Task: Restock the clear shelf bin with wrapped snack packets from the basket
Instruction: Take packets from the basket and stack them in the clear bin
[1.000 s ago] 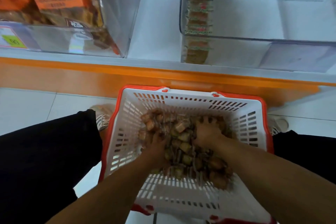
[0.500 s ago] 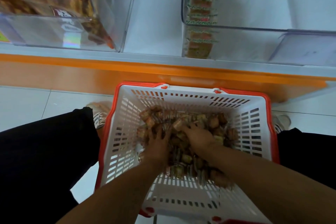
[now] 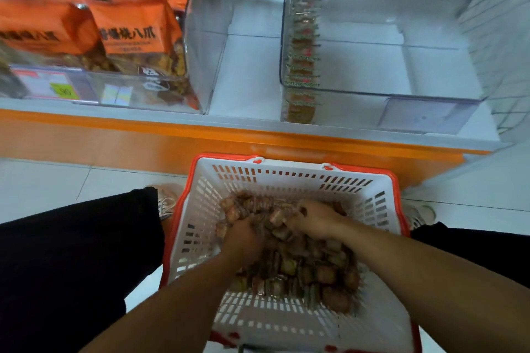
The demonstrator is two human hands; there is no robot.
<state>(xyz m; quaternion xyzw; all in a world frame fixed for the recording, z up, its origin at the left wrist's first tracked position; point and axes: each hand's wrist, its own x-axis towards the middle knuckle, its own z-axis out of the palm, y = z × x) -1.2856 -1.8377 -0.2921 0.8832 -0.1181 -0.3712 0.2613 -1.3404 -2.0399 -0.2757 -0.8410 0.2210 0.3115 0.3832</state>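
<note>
white slotted plastic with a red rim is forming the basket [image 3: 286,178], which is sitting on the floor [image 3: 57,180] against the orange shelf front [image 3: 143,137], between the person's dark-trousered legs. brown wrapped snack packets [image 3: 315,266] are lying heaped across the middle and right side of the basket's bottom. both hands are reaching into the heap near its far edge: the left hand [image 3: 243,235] is curling its fingers around a clump of packets, and the right hand [image 3: 314,221], just beside it, is gripping more packets with bent fingers. on the shelf above, the clear shelf bin [image 3: 372,94] is standing near the right end, holding one upright row of packets [image 3: 302,51] against its left wall. another clear bin [image 3: 198,37] is sitting at the shelf's left end, with orange bags [image 3: 129,28] filling it and a price label [image 3: 48,86] showing at its front.
</note>
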